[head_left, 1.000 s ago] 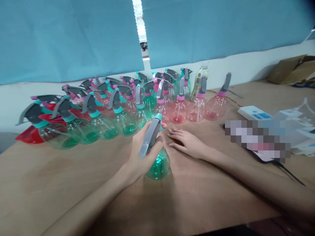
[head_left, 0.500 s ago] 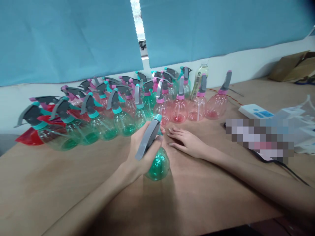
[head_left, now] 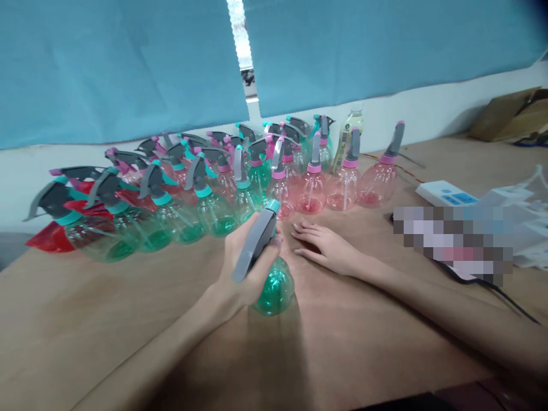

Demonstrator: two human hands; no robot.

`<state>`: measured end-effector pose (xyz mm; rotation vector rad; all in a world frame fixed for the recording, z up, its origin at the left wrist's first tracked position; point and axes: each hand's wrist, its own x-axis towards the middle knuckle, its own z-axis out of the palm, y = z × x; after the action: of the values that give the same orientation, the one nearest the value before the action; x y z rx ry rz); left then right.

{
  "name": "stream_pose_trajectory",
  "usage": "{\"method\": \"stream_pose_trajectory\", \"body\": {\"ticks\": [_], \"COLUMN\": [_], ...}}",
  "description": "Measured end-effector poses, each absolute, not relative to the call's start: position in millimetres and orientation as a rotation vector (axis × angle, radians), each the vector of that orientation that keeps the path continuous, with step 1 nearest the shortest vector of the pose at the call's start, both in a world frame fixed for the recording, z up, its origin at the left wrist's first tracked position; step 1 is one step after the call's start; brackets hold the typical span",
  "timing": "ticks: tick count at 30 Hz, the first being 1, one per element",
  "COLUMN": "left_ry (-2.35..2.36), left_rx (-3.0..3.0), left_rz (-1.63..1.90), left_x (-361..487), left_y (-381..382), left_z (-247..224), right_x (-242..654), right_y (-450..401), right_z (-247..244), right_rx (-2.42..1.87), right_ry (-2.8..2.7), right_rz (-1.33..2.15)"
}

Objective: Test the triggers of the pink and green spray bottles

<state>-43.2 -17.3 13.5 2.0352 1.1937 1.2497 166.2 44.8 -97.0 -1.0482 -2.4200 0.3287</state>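
My left hand (head_left: 244,262) is wrapped round the neck of a green spray bottle (head_left: 276,288), which stands on the brown table (head_left: 351,342). The bottle's grey trigger lever points back toward me over the hand, and its teal nozzle faces away. My right hand (head_left: 323,245) lies on the table to the right of that bottle, fingers stretched out and holding nothing. Just beyond both hands are rows of spray bottles: clear green ones with teal collars (head_left: 216,208) at the left and clear pink ones with pink collars (head_left: 312,188) at the right.
A drink bottle (head_left: 349,134) stands behind the pink bottles. To the right lie a white device with blue buttons (head_left: 447,194), a blurred-out phone-like object (head_left: 454,245) with a black cable, and clear plastic packaging (head_left: 522,222). A cardboard box (head_left: 505,117) sits at the far right.
The grey lever of the held bottle has shifted very slightly left and down with my left hand. My right hand rests in the same place.
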Motion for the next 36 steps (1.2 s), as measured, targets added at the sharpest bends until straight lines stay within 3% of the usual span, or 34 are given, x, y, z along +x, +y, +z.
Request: {"method": "stream_pose_trajectory", "body": {"ticks": [36], "left_ry": [1.150], "left_rx": [1.996], "left_rz": [1.297], "left_x": [-40.1], "left_y": [-12.4], "left_z": [8.6], "right_x": [166.0], "right_y": [45.5], "right_z": [-97.3], "right_rx": [-1.021], "right_ry": [-2.390], "right_rz": [0.342]}}
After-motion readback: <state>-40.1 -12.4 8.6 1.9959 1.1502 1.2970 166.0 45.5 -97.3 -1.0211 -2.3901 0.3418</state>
